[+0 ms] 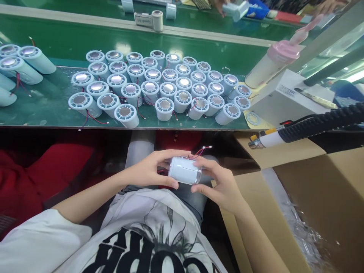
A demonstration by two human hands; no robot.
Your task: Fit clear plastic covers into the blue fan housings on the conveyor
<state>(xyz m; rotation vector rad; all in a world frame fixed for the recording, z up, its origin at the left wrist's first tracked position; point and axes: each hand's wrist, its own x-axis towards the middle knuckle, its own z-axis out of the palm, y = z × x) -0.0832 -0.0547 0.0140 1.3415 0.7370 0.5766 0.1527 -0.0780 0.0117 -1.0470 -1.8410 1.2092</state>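
A small group of pale blue cylinders (30, 72) sits at the left end of the green bench (45, 110), with red fabric (22, 178) below the bench's near edge. Along the middle of the bench stand several rows of similar cylinders (126, 115), vented rims and shiny round centres facing up, many trailing thin red and dark leads.

Just off the near edge of the bench, above the person's lap, the left hand (157, 168) is curled round the left end of a single cylinder (183, 170), which lies on its side. Its thin leads (200, 151) point up toward the bench, and clear plastic shows at its right end. The right hand (220, 182) pinches that end between thumb and fingers, so both hands are taken up with the one piece.

At the bench's right end I see a bottle with a pink lid (263, 68), a white equipment box (295, 98) and a flat ring (253, 118). A white-handled tool (269, 140) on a black ribbed hose hangs by the near edge; below, a cardboard box (236, 216) holds clear plastic pieces (309, 242). Past the bench's far side, a co-worker's hand (327, 7) shows.

I'd judge this one piece partway through handling. Whether the standing rows are finished or waiting, I can't tell.
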